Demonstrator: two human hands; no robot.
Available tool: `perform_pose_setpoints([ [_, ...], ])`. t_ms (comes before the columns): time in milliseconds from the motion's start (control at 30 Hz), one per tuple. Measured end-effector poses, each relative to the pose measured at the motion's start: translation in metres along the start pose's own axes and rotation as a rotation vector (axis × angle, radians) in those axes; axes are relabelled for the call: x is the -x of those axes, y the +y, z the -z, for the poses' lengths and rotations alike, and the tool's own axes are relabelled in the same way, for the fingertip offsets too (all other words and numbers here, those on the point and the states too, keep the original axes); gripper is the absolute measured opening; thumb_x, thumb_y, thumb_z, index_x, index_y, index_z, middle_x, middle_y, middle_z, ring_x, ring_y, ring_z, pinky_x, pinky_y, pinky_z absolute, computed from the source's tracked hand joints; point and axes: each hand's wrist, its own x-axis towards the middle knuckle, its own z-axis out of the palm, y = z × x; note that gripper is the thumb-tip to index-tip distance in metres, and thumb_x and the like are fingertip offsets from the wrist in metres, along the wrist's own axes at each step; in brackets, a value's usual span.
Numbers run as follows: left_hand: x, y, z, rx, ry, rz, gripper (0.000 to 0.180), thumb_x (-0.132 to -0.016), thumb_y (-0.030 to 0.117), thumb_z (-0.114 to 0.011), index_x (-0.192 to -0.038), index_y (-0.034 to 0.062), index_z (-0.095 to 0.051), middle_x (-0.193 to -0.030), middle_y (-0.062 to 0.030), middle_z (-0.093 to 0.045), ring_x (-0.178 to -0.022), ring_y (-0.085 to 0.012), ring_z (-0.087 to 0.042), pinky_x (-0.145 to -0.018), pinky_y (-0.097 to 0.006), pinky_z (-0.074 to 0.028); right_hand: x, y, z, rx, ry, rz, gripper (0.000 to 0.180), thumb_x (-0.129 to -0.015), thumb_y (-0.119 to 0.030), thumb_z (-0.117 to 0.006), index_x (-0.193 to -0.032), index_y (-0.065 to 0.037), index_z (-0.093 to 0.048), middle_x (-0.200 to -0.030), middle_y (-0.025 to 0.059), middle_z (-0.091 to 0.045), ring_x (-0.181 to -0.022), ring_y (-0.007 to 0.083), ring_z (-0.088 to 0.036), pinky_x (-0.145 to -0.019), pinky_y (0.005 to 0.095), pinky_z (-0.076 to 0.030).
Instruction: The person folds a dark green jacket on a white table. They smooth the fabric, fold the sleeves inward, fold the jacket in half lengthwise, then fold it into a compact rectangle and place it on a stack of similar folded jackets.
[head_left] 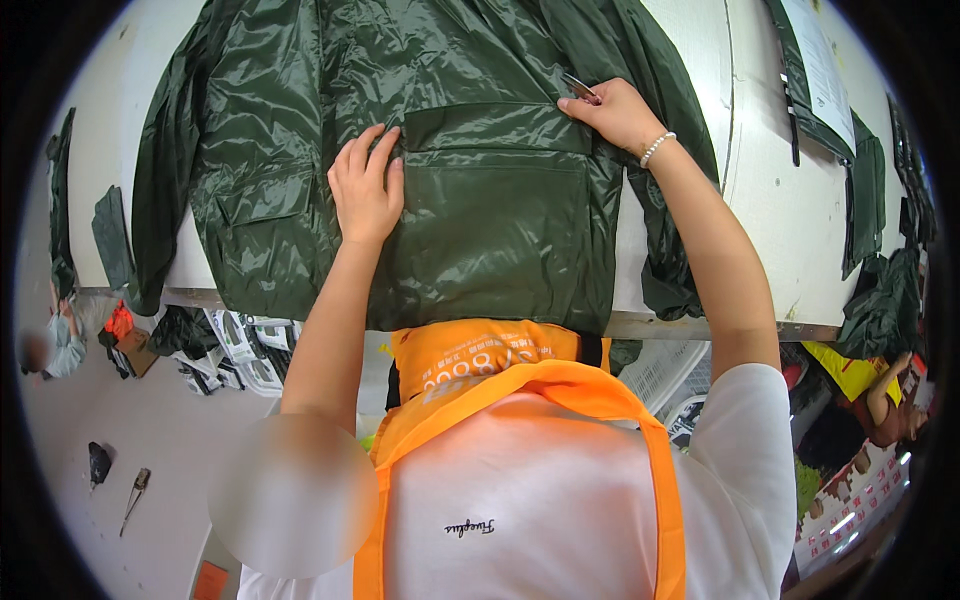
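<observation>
A shiny dark green rain jacket lies spread on the white worktable, its hem at the table's near edge. Its large right-hand pocket has a flap lying down over the top. My left hand rests on the fabric with fingers apart, the fingertips beside the flap's left end. At the flap's upper right corner, my right hand is closed around small metal thread snips. The blades point up and left, and the palm hides the rest of the tool.
More dark green garment pieces and a printed sheet lie on the right of the table. A folded green piece sits at the left. White plastic crates stand below the edge. Other people are at both sides.
</observation>
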Motion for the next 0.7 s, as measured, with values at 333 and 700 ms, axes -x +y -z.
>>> perform_pose_setpoints([
  [333, -0.040, 0.134, -0.030, 0.340, -0.104, -0.497, 0.023, -0.074, 0.012, -0.069, -0.096, 0.0107, -0.067, -0.109, -0.0044, -0.058, -0.101, -0.0250, -0.053, -0.086, -0.035, -0.042, 0.003, -0.017, -0.016, 0.077, 0.234, -0.034, 0.042, -0.075, -0.042, -0.067, -0.070, 0.000, -0.067, -0.073, 0.0208, -0.064, -0.071, 0.0367, -0.061, -0.071, 0.0403, -0.048],
  [700, -0.071, 0.123, -0.045, 0.569, -0.375, -0.383, 0.007, -0.074, 0.008, -0.066, -0.078, 0.0039, -0.062, -0.086, -0.0085, -0.058, -0.087, -0.0278, -0.055, -0.079, -0.037, -0.045, 0.126, -0.017, -0.033, 0.102, 0.407, 0.150, 0.023, -0.087, -0.024, -0.060, -0.096, -0.004, -0.055, -0.090, 0.0150, -0.060, -0.079, 0.0331, -0.061, -0.070, 0.0412, -0.049],
])
